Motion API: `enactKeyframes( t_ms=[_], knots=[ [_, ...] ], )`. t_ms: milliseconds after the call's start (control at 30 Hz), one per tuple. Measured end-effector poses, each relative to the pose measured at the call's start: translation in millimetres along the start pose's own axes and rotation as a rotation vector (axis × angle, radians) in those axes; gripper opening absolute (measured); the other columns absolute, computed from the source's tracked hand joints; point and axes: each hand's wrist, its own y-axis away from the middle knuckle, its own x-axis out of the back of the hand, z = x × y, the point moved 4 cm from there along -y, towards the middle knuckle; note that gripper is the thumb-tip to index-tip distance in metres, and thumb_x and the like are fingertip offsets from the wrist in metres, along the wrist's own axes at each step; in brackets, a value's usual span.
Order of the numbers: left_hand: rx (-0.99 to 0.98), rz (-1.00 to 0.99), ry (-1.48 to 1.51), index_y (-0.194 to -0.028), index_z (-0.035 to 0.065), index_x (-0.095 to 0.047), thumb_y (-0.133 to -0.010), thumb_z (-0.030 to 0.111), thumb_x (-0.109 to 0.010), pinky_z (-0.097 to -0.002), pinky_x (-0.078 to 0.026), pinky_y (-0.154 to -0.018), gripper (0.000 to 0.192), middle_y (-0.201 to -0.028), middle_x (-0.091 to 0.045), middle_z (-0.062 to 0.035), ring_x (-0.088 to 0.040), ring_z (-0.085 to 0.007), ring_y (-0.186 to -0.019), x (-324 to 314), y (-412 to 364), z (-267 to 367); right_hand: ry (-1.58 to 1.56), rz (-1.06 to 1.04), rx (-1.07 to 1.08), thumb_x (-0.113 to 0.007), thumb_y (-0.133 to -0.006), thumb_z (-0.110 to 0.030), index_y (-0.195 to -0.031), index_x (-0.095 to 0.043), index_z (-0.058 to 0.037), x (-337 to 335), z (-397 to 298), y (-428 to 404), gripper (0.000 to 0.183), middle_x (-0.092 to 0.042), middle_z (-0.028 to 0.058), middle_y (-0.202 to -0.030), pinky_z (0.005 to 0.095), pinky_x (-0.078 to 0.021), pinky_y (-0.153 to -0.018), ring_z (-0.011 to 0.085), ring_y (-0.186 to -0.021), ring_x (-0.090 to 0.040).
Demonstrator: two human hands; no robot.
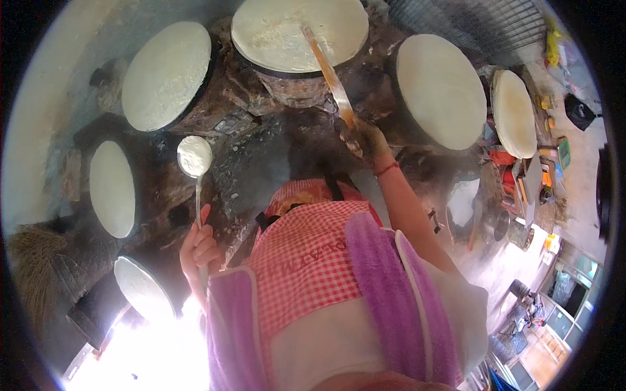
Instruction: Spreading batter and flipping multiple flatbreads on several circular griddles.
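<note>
Around the handle of a metal ladle (pixel 194 156), my left hand (pixel 203 244) is closed; white batter fills the ladle's bowl, which points away from me. My right hand (pixel 369 141) grips a long wooden spreader (pixel 328 73). The spreader's far end rests on the white batter layer (pixel 274 36) covering the round griddle straight ahead. Left of it, a second griddle carries a pale flatbread (pixel 166 78), and another pale flatbread (pixel 442 93) covers the griddle on the right.
Further pale rounds (pixel 112 190) lie on griddles (pixel 85 317) at the left. A stack of flatbreads (pixel 513 115) stands at the right, near red items and boards. A straw broom (pixel 34 259) is at the far left, a wire rack (pixel 469 24) at the upper right.
</note>
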Motion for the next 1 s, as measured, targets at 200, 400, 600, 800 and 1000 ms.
enactKeyframes(
  t_ms=[200, 400, 600, 800, 1000],
  knots=[
    [-0.008, 0.013, -0.004, -0.147, -0.0013, -0.016, -0.104, 0.015, -0.021, -0.0264, -0.036, -0.046, 0.046, -0.071, -0.036, -0.0019, -0.035, -0.0092, -0.05, -4.8, -3.3, -9.7, 0.07, -0.177, -0.135, -0.055, -0.093, -0.032, -0.103, -0.059, -0.0074, -11.4, -35.5, -66.4, 0.027, -0.064, 0.0077, -0.083, 0.0246, -0.0461, -0.049, 0.0148, -0.059, -0.059],
    [-0.061, 0.061, -0.013, -0.147, 0.0001, -0.015, -0.104, 0.015, -0.023, -0.0259, -0.035, -0.043, 0.046, -0.066, -0.033, -0.0012, -0.034, -0.009, -0.048, -5.4, 5.9, -5.3, 1.111, 0.112, 0.647, -0.056, -0.092, -0.037, -0.128, -0.057, -0.0141, -18.7, -67.3, -93.2, 0.043, -0.065, 0.0104, -0.118, 0.0347, -0.0495, -0.083, 0.0224, -0.099, -0.065],
    [-0.133, 0.16, -0.123, -0.144, -0.0002, -0.025, -0.103, 0.015, -0.026, -0.0177, -0.026, -0.033, 0.043, -0.069, -0.032, 0.001, -0.028, -0.0046, -0.043, 10.1, 12.4, 14.8, 1.576, 0.188, 0.696, -0.058, -0.088, -0.043, -0.123, -0.059, -0.0157, -58.5, -59.5, -39.3, 0.045, -0.064, 0.0192, -0.109, 0.0457, -0.0488, -0.084, 0.0414, -0.098, -0.06],
    [-0.105, 0.055, -0.088, -0.143, -0.0003, -0.027, -0.104, 0.015, -0.028, -0.0197, -0.026, -0.034, 0.043, -0.069, -0.032, 0.0003, -0.027, -0.0058, -0.044, 11.6, 18.6, 23.2, 1.48, 0.016, 0.501, -0.061, -0.085, -0.042, -0.116, -0.061, -0.003, -58.9, -28.3, 9.8, 0.049, -0.062, 0.0222, -0.111, 0.0444, -0.0469, -0.089, 0.0404, -0.102, -0.058],
    [-0.154, 0.02, -0.07, -0.142, -0.0005, -0.03, -0.103, 0.014, -0.03, -0.0203, -0.028, -0.036, 0.041, -0.07, -0.032, 0.0005, -0.029, -0.0061, -0.046, 21.0, 25.1, 24.0, 1.71, 0.049, 0.742, -0.06, -0.085, -0.035, -0.117, -0.061, -0.007, -114.0, -36.0, -17.2, 0.042, -0.062, 0.0207, -0.111, 0.0435, -0.048, -0.088, 0.0379, -0.102, -0.06]
  ],
)
